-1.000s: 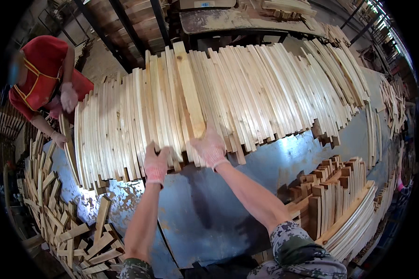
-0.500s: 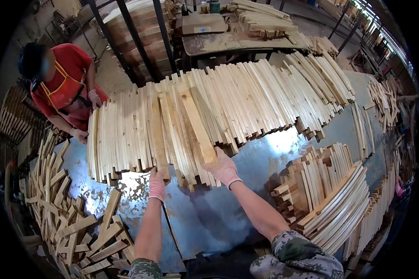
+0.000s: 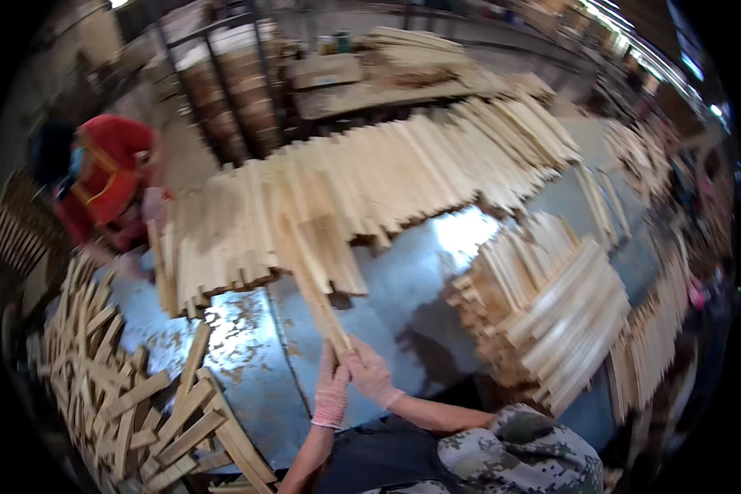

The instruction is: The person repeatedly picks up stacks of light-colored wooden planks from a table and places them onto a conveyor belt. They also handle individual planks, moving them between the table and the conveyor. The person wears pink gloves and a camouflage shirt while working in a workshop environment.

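Observation:
Both my hands wear thin, pale gloves and are close together near the table's front edge. My left hand (image 3: 331, 390) and my right hand (image 3: 370, 376) close around the near end of a long wooden strip (image 3: 311, 292). Its far part lies over a wide row of pale wooden strips (image 3: 403, 177), set side by side across the blue-grey table (image 3: 387, 317). A few strips in the row, just right of the held one, stick out toward me. Motion blur hides how many pieces my fingers hold.
Short offcuts (image 3: 144, 403) lie jumbled at left. Stacked strips (image 3: 543, 313) stand on the table at right, with more strips (image 3: 654, 329) beyond. A co-worker in red (image 3: 119, 177) works at the row's left end. Behind stands another bench (image 3: 370, 97) bearing wood.
My hands have drawn back from the row's near edge and come together, pulling a strip toward me. The view has shifted, and the co-worker leans lower with hands at the row's end.

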Available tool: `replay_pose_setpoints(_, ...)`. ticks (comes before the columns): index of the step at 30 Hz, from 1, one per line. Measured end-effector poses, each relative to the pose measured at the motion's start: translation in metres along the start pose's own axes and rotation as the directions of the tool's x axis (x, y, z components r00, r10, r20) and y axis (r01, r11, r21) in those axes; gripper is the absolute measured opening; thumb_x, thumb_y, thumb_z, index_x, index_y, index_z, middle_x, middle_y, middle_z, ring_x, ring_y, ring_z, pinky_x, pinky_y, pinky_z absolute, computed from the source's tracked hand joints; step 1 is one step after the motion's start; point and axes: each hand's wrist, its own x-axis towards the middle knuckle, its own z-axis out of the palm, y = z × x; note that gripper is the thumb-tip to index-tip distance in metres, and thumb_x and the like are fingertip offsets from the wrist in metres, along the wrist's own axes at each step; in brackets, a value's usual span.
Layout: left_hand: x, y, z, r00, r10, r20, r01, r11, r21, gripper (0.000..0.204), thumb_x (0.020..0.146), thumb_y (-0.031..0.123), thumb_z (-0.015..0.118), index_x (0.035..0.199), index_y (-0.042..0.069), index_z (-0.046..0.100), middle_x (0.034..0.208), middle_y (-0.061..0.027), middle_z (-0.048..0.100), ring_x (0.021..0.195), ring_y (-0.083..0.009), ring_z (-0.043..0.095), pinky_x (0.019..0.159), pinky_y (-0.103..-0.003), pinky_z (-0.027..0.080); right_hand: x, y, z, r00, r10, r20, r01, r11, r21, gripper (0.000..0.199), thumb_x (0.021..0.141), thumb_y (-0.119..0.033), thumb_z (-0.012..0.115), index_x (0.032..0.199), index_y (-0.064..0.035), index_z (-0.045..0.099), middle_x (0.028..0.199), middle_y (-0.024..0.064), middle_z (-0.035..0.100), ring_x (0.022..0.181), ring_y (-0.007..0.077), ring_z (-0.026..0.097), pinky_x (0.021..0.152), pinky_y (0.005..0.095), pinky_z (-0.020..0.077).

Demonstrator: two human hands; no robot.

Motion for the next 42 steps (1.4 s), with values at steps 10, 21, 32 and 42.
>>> replay_pose_setpoints(10,-0.018,0.079,0.091,0.869,0.091,0.487,0.099,0.931,-0.351,0.087,0.097,0.027,0.072,0.166,0.002,0.026,0.141,-0.0149,0.056,0.126,-0.0223,0.059,0.109,-0.038,0.049,-0.061,-0.041,-0.087,0.898,-0.151,-0.413,0.129,0.988,-0.081,0.056,0.108,-0.024,0.055,0.156,0.0041,0.046,0.145,0.0319,0.057,0.131,0.0509,0.057,0.111,0.0518,0.0469)
replay_pose_setpoints(21,0.068,0.135,0.277,0.632,-0.073,0.772,-0.121,0.974,0.192,0.076,0.089,0.022,0.081,0.156,0.002,0.05,0.106,-0.0065,0.071,0.085,-0.0136,0.068,0.073,-0.028,0.057,-0.059,-0.009,-0.188,0.847,-0.05,-0.53,-0.015,0.993,-0.119,0.072,0.103,-0.03,0.068,0.161,0.0028,0.04,0.161,0.0276,0.047,0.149,0.0393,0.048,0.122,0.0439,0.0387)
replay_pose_setpoints(32,0.123,0.09,0.334,0.469,-0.353,0.809,-0.583,0.565,0.584,0.107,0.095,0.079,0.054,0.167,0.003,0.03,0.155,-0.0292,0.054,0.146,-0.0416,0.051,0.123,-0.043,0.038,-0.101,0.115,-0.122,0.838,0.497,0.225,-0.543,0.802,0.248,0.069,0.105,-0.034,0.063,0.161,-0.0012,0.04,0.153,0.0203,0.059,0.143,0.0304,0.056,0.119,0.0373,0.0429)
replay_pose_setpoints(42,0.163,0.038,0.13,0.963,0.13,0.237,-0.207,0.917,0.341,0.063,0.1,0.037,0.07,0.149,-0.001,0.057,0.142,-0.0228,0.065,0.128,-0.0324,0.064,0.109,-0.041,0.051,0.043,0.19,-0.062,0.874,0.465,0.143,-0.486,0.824,0.291,0.04,0.099,-0.037,0.064,0.127,-0.0089,0.062,0.107,0.0203,0.071,0.104,0.0377,0.067,0.092,0.0452,0.0517)
